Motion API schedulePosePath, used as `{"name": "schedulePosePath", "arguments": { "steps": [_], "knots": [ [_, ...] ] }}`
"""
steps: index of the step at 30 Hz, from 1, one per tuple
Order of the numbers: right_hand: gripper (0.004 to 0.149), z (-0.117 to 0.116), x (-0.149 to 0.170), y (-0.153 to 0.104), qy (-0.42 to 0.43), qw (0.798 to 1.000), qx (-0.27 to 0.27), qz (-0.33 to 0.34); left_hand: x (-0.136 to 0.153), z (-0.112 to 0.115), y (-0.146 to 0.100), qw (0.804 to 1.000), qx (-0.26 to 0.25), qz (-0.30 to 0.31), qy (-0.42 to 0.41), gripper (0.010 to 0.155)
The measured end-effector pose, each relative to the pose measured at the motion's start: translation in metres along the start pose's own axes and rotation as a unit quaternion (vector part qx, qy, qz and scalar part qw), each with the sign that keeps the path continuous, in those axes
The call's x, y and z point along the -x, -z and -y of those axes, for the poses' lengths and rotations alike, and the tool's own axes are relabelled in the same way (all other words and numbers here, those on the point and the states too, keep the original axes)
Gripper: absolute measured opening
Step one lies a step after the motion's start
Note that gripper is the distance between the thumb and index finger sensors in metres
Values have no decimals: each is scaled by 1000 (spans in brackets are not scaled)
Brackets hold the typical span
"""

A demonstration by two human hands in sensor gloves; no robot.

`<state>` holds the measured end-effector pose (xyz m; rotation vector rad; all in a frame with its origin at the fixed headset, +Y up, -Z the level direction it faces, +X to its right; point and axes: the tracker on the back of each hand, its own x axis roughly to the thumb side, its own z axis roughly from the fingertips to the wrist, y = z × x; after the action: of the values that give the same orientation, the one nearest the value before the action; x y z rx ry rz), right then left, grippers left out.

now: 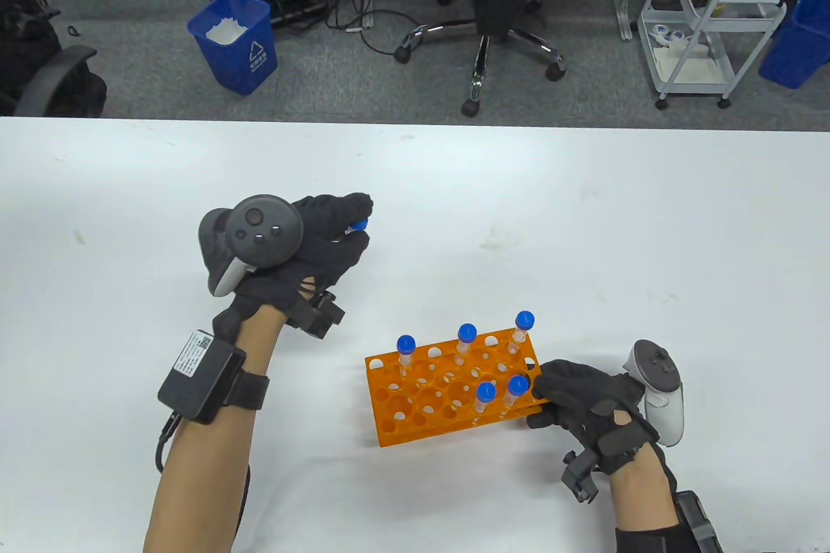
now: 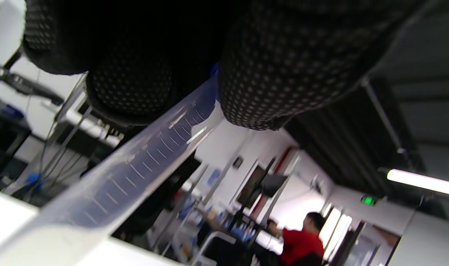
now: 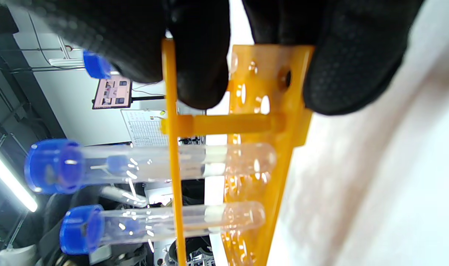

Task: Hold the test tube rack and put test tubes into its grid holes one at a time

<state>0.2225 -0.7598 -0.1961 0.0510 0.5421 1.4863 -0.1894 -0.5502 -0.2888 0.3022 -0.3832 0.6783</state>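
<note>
An orange test tube rack stands on the white table with several blue-capped tubes upright in its holes. My right hand grips the rack's right end; in the right wrist view its fingers clamp the orange end plate. My left hand is up and to the left of the rack and pinches a clear tube by its blue cap. In the left wrist view the graduated tube slants down from between my fingertips.
The table's far edge runs across the view. Beyond it on the floor are a blue bin, an office chair and a white trolley.
</note>
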Motion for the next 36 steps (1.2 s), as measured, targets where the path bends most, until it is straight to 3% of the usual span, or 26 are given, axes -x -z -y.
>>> {"name": "schedulePosePath", "arguments": {
  "steps": [4,9,15,19,24,36],
  "knots": [
    [43,-1,0,0,1,1000,9,3,-35,-28,-30,997,-65,40,-15,50],
    [43,-1,0,-1,4,1000,18,6,-69,-31,-70,992,-94,87,-17,51],
    [43,0,-1,-2,4,999,31,8,-84,-3,-112,989,-95,112,-19,51],
    [43,0,-1,-3,6,999,36,9,-83,28,-131,990,-75,118,2,51],
    [43,1,-1,-3,6,999,39,9,-82,51,-142,988,-69,136,24,48],
    [43,1,-2,-4,5,999,42,10,-79,80,-151,982,-25,162,98,48]
  ]
}}
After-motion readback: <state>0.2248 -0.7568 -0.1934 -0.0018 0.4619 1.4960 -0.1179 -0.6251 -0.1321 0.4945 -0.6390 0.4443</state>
